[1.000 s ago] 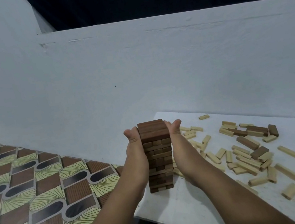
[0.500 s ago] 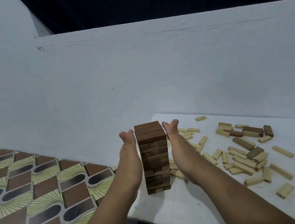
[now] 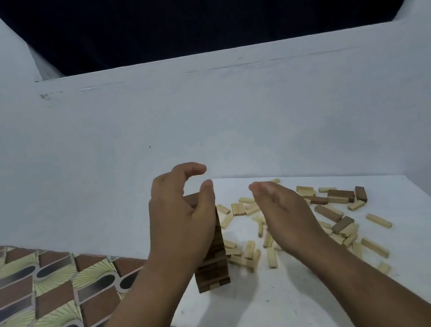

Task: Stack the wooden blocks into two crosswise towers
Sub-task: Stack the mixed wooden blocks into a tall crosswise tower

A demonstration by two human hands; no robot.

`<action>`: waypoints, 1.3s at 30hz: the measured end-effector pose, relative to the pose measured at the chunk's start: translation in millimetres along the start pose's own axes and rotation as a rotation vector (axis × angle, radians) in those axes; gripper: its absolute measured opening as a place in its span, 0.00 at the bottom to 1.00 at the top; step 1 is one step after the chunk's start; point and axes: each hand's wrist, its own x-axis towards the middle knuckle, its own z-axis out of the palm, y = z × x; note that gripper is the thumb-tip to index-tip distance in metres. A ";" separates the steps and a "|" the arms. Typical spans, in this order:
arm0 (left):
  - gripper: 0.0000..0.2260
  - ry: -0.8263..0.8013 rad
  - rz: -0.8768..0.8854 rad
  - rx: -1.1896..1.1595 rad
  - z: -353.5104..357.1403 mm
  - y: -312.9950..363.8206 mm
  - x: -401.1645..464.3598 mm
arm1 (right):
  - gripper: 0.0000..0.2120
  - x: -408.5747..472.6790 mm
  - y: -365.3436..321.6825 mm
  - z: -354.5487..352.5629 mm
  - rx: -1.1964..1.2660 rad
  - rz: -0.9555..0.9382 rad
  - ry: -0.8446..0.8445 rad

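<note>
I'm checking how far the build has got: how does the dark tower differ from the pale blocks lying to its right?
The dark tower stands upright in crosswise layers; the pale blocks lie flat, scattered singly. The tower is dark brown, they are light. The left hand hides the tower's top; the right hand hangs above the pale blocks. Both sit on the white table.

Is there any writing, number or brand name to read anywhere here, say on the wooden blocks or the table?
None: no text can be read.
The tower and the loose blocks show bare wood.
The table and the wall are plain white.
The floor bears only a pattern.
</note>
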 end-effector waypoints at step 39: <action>0.08 -0.947 0.091 0.550 394.2 -55.1 58.0 | 0.21 195.6 254.8 -191.5 -0.760 0.310 -0.285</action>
